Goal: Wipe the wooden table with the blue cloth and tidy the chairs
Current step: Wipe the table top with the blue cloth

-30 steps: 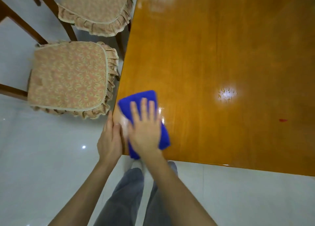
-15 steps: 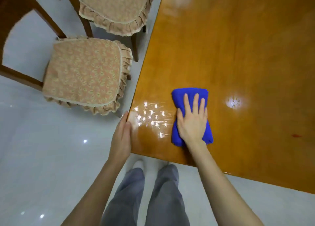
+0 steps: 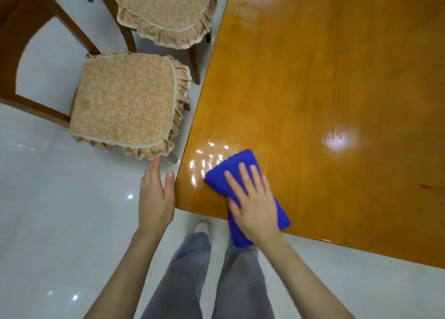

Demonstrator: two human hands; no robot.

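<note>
The person wore loose grey trousers (image 3: 190, 270), the cloth soft and faintly creased down both legs. One foot (image 3: 201, 227) showed past the trouser legs in something pale (sock or slipper, too blurred to tell). The left hand (image 3: 156, 198) and right hand (image 3: 255, 210) were bare, with short plain nails, and both forearms were bare to the picture's lower edge.

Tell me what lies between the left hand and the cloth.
Head view: only the bare, streak-glossed corner of the table separates left hand and cloth.
</note>
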